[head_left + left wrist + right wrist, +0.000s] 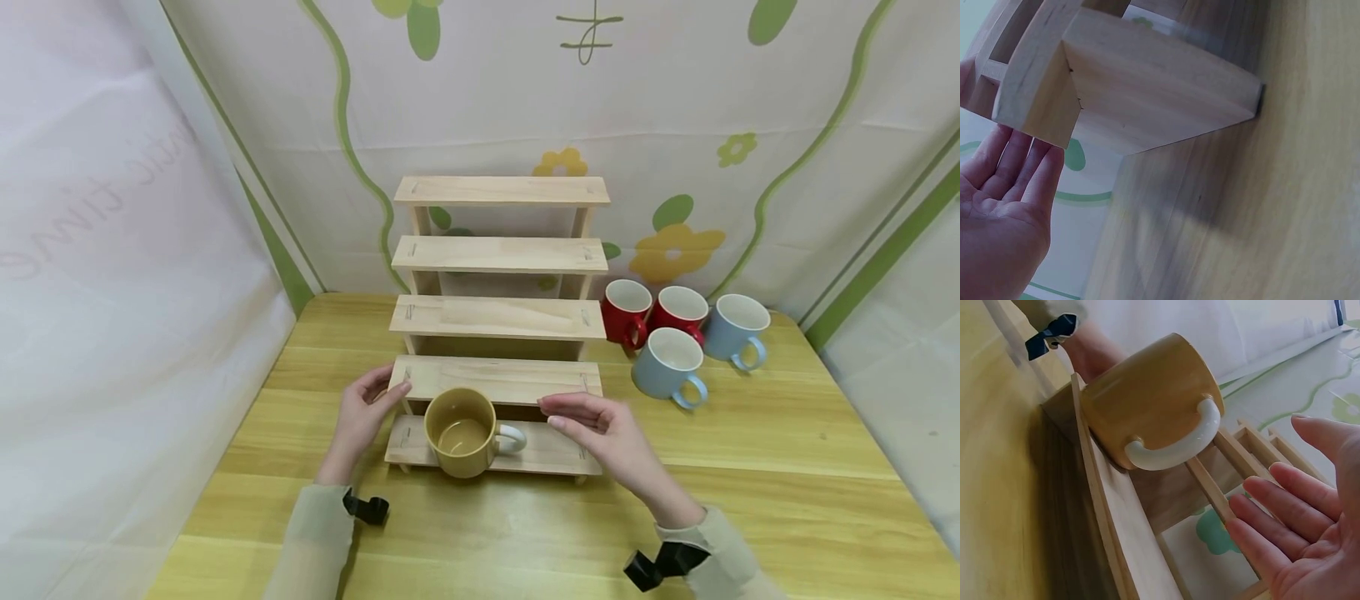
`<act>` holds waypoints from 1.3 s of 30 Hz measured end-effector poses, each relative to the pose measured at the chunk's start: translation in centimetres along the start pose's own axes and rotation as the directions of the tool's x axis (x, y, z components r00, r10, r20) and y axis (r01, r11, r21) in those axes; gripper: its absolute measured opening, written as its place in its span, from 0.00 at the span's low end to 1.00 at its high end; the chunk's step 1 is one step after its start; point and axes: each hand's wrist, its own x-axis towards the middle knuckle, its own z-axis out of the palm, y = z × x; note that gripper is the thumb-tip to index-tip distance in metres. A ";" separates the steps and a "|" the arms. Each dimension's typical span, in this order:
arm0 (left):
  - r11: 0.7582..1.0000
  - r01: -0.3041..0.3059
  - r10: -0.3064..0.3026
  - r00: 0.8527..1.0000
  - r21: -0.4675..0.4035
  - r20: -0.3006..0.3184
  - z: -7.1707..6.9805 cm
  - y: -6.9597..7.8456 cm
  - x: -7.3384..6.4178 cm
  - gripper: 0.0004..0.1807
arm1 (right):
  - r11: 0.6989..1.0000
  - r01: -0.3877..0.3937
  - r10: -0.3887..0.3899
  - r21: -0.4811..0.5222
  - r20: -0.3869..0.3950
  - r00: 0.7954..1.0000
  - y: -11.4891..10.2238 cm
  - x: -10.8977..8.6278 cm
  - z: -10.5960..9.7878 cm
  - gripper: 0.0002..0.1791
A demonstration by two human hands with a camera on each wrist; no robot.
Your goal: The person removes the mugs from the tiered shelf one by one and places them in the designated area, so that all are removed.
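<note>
A stepped wooden shelf (495, 379) stands in the middle of the table. On its lowest step sits an upright yellow mug (459, 433), its white handle (1175, 447) pointing right in the head view. My left hand (365, 417) holds the left end of the second step from the bottom. Its thumb lies over the board, while its fingers (1016, 162) reach along the end and underneath in the left wrist view. My right hand (600, 433) is beside the mug's handle, by the shelf's right half. Its fingers (1291, 512) are extended, apart from the mug, with nothing held.
Two red mugs (619, 321) and two light blue mugs (660, 375) stand in a group right of the shelf. Behind the shelf hangs a white cloth (480, 108) with a flower print. Cloth also borders the wooden table (750, 450) on both sides.
</note>
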 end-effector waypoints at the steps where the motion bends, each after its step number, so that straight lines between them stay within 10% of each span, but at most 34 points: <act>1: 1.000 0.001 -0.001 1.000 0.000 0.001 0.0 0.0 0.0 0.26 | 1.000 -0.006 0.006 0.000 0.006 1.000 0.0 0.0 0.1 0.15; 39: 1.000 -0.008 0.008 1.000 -0.013 0.000 0.0 0.0 0.0 0.26 | 0.998 -0.063 0.059 0.029 0.108 0.992 1.2 0.8 4.8 0.14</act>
